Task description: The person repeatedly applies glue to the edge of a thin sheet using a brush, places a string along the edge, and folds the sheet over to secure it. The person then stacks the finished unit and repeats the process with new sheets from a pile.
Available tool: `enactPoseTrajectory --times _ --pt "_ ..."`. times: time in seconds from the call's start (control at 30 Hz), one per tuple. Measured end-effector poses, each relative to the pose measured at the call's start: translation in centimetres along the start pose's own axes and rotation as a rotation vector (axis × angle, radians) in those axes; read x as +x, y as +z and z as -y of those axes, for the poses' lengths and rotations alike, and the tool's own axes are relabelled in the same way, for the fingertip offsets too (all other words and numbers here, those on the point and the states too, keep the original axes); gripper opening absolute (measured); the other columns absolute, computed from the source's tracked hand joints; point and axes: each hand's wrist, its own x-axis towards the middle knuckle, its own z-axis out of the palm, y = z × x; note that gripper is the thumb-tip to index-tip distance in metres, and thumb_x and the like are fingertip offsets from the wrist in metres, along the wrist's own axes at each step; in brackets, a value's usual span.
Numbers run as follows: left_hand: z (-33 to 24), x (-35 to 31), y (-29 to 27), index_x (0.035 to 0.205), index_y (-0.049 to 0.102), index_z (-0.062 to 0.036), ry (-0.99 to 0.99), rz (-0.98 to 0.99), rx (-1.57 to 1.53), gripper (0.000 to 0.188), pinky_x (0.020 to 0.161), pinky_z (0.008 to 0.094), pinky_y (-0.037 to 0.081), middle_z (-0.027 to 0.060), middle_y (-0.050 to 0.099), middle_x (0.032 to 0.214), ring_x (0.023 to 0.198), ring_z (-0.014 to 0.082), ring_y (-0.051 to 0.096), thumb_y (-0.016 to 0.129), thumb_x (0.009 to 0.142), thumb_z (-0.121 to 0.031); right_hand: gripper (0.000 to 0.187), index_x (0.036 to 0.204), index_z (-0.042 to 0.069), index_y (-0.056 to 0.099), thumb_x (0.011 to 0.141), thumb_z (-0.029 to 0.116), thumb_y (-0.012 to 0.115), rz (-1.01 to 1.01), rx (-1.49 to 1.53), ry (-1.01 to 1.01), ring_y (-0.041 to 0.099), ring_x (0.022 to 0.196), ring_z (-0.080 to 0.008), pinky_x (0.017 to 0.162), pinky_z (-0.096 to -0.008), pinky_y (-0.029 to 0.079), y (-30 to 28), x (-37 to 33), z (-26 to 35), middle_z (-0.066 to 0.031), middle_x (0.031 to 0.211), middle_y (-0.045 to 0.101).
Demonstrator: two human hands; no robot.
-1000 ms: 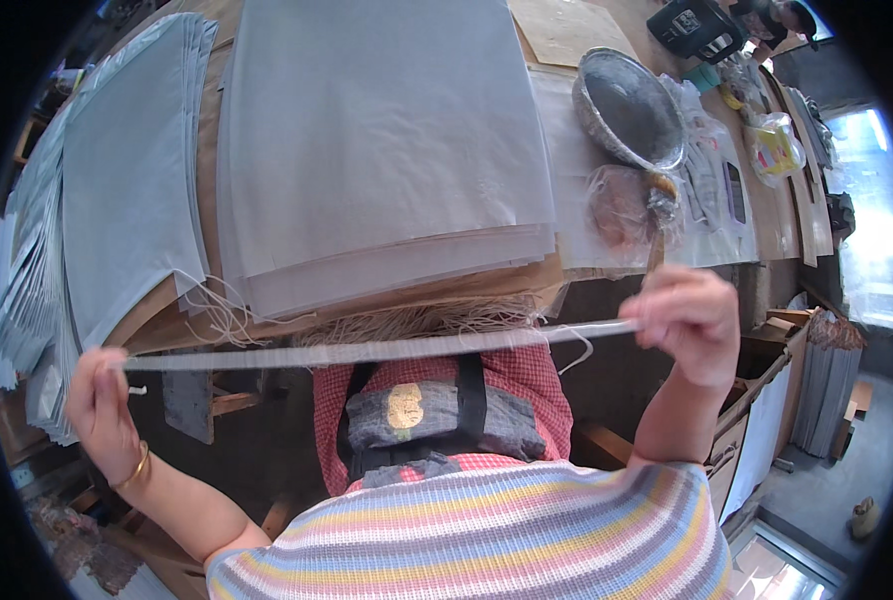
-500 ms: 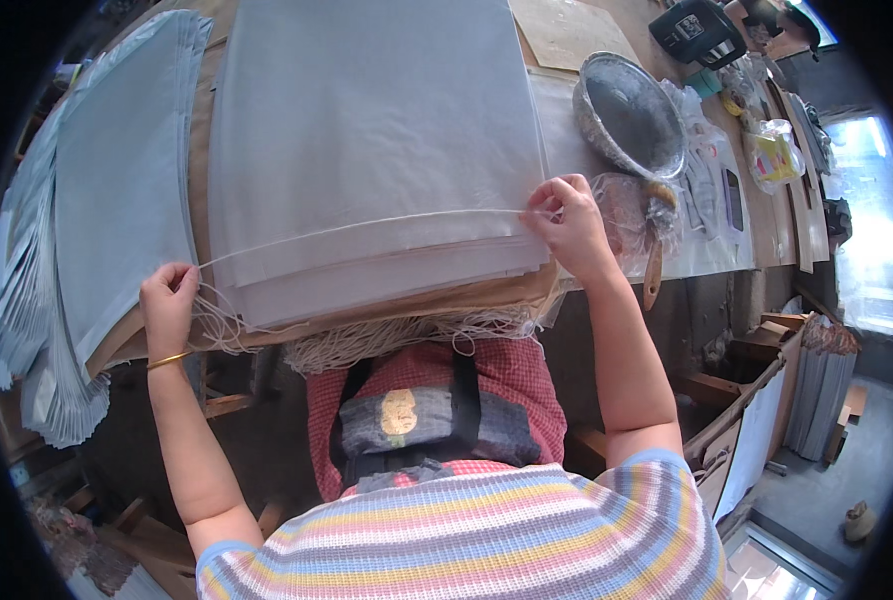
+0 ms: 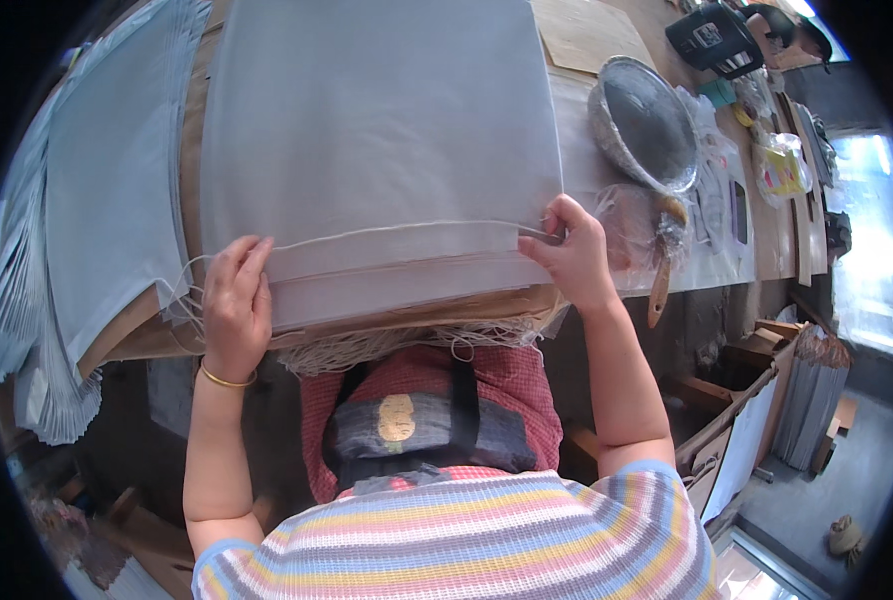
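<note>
A stack of pale grey-white sheets (image 3: 377,120) lies in front of me. A thin white string (image 3: 387,229) runs across its near part, slightly bowed. At the right edge of the stack, my right hand (image 3: 579,255) is closed in a pinch on the string. My left hand (image 3: 237,315) rests at the stack's left edge, fingers pressed together on the string, whose loose end curls out to the left. Below the near edge hangs a bundle of more white strings (image 3: 367,345).
Another fanned stack of pale sheets (image 3: 117,190) lies at the left. To the right stand a round basin (image 3: 650,125) with a crusted rim and a wooden-handled brush (image 3: 660,285) beside plastic wrap. A dark container (image 3: 712,40) is at the far right, near a person.
My left hand has moved right and inward, from holding the string out past the stack to resting on its edge. The string has slackened slightly. My right hand stays near the right edge.
</note>
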Motion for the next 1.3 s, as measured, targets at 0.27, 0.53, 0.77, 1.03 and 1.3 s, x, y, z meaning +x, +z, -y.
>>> enactPoseTrajectory --times 0.27,0.53,0.77,1.03,1.3 --pt "0.9 1.1 -2.0 0.104 0.066 0.0022 0.072 0.169 -0.009 0.033 0.092 0.0417 0.042 0.0152 0.059 0.113 0.106 0.0334 0.054 0.065 0.071 -0.004 0.016 0.086 0.002 0.07 0.071 -0.002 0.073 -0.116 -0.136 -0.744 0.065 0.083 -0.0227 0.072 -0.0312 0.054 1.4 0.0 0.5 -0.0076 0.09 0.064" --pt "2.1 2.0 -2.1 0.089 0.066 -0.0002 0.243 -0.021 0.003 0.019 0.073 0.0385 0.048 0.0093 0.063 0.093 0.087 0.0281 0.06 0.067 0.07 0.0 0.007 0.083 -0.003 0.066 0.082 0.002 0.071 0.066 0.194 -0.324 0.052 0.068 -0.0074 0.057 -0.0217 0.042 0.6 1.6 1.3 -0.0039 0.084 0.061" --pt "2.7 2.9 -1.0 0.079 0.062 0.0002 -0.337 0.085 -0.241 0.009 0.062 0.0395 0.047 0.0133 0.057 0.077 0.069 0.0316 0.059 0.066 0.082 -0.007 0.014 0.078 -0.002 0.061 0.084 0.009 0.069 0.001 0.083 -0.091 0.054 0.062 -0.0127 0.057 -0.0264 0.043 1.7 2.4 1.9 -0.005 0.074 0.056" --pt "0.0 2.4 1.2 0.097 0.051 -0.0028 -0.393 0.062 0.399 0.016 0.074 0.0477 0.044 0.0141 0.06 0.095 0.087 0.0367 0.059 0.058 0.088 -0.014 0.04 0.118 0.008 0.052 0.084 0.021 0.068 -0.441 -0.576 -0.383 0.059 0.094 -0.0308 0.073 -0.0421 0.049 5.0 1.7 1.3 -0.0117 0.107 0.057" --pt "-2.1 1.4 2.1 0.149 0.012 0.0027 -0.226 0.552 0.322 0.106 0.118 0.0479 0.007 0.0214 0.008 0.157 0.146 0.0356 0.006 0.064 0.077 -0.055 0.09 0.15 -0.001 0.013 0.09 0.052 0.053 0.074 -0.571 -0.369 0.01 0.146 -0.0342 0.119 -0.0438 0.005 8.9 -1.6 4.9 -0.0205 0.157 0.013"
